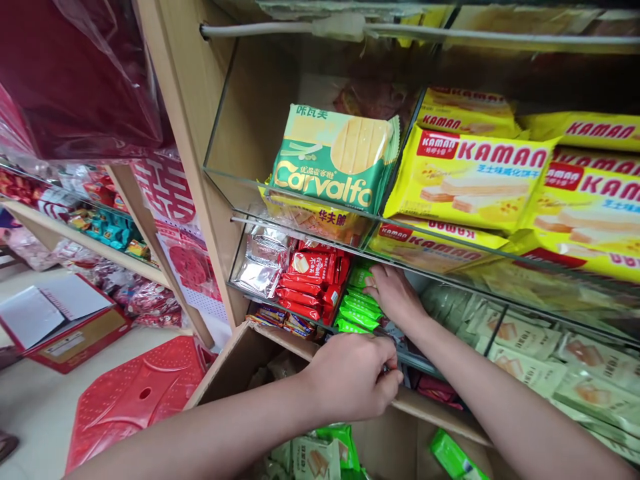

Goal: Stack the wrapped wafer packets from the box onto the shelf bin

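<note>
Small green snack packets stand in a row inside a glass-fronted shelf compartment. My right hand reaches into that compartment, with its bent fingers closed on a packet at the back of the row. Nearer to me, my left hand is curled closed in front of the shelf's lower edge. What its fingers hold, if anything, is hidden. Below it, an open cardboard box contains pale green wafer packets and a loose bright green packet.
Red packets and silver packets fill the compartment to the left. Above are a green Carvalfo pack and yellow Kaman packs behind glass. A red plastic stool stands on the floor at left, near a red carton.
</note>
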Tool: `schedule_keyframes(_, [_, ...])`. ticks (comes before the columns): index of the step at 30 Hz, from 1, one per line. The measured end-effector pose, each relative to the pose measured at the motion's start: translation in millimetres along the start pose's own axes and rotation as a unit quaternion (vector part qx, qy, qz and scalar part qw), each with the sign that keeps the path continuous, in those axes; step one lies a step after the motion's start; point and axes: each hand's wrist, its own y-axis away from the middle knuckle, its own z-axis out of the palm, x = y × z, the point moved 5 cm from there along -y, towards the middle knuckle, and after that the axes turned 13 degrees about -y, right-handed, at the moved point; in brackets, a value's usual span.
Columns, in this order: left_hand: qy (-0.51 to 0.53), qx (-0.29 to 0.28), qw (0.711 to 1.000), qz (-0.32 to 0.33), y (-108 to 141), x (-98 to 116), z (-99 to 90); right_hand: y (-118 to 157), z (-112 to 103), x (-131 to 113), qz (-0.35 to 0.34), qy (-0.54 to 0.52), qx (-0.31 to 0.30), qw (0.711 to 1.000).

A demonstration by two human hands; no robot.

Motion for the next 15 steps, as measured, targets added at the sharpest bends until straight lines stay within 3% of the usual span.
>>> schedule_keyframes(15, [-0.036,0.008,0.999,0.011,-1.5,1.0,2.7,-3.5,-2.4,11.3,-0.017,-0.023,0.000,1.000])
